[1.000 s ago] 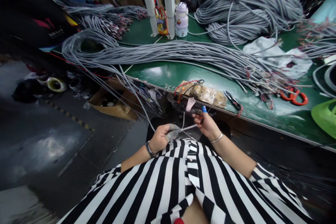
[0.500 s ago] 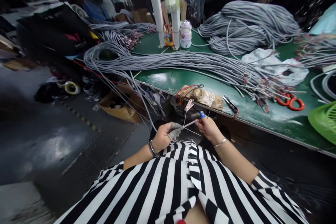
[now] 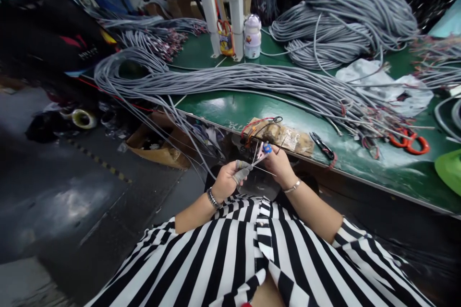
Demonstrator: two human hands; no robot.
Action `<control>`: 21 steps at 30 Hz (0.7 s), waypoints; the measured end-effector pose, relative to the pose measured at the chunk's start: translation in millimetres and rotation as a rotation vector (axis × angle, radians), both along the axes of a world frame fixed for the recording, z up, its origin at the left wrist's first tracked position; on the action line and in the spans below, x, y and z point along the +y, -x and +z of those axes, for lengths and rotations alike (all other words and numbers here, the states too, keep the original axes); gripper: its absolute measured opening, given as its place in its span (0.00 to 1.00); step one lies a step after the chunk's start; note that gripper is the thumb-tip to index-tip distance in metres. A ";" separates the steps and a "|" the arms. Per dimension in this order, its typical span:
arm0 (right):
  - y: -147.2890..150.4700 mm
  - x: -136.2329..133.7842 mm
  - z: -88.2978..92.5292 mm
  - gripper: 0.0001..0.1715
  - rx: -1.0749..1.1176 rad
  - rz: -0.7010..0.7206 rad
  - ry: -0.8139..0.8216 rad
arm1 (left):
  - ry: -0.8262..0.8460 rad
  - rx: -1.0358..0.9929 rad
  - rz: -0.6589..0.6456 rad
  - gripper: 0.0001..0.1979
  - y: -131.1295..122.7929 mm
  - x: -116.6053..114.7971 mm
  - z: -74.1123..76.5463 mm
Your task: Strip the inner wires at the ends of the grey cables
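Observation:
My left hand [image 3: 227, 180], with grey finger covers, is closed in a pinch on the end of a thin grey cable [image 3: 201, 153] that trails up to the bench. My right hand [image 3: 279, 165], wearing a blue fingertip cover, is closed on the fine wires [image 3: 261, 158] sticking out of that cable end. Both hands work close together just below the bench's front edge, above my striped lap. A small pink tag [image 3: 260, 147] hangs by the fingers.
A green workbench [image 3: 230, 105] carries a long bundle of grey cables [image 3: 252, 79] and a big coil [image 3: 345, 14]. Small black snips [image 3: 322, 145], orange-handled scissors [image 3: 410, 138], a taped pad [image 3: 284, 133], a white bottle [image 3: 252, 33] and white posts stand on it. A cardboard box [image 3: 154, 146] sits on the floor.
Both hands have risen slightly toward the bench edge and drawn closer together. The right hand has moved left along the wires; the view has shifted a little.

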State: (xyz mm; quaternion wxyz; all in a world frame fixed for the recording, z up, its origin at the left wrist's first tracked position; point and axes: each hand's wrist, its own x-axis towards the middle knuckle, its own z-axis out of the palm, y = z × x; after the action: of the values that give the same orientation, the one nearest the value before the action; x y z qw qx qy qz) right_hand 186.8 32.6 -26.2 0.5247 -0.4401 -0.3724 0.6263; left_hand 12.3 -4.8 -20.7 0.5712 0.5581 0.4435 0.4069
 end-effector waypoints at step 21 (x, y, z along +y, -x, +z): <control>5.3 -1.0 -11.2 0.33 0.217 0.093 0.101 | 0.047 0.026 -0.063 0.19 -5.3 14.8 -3.2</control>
State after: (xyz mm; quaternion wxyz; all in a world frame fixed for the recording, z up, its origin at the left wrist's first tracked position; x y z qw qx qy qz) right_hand 181.5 31.6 -37.4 0.5097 -0.3780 -0.3016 0.7116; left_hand 17.6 10.0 -24.0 0.5908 0.5637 0.4425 0.3707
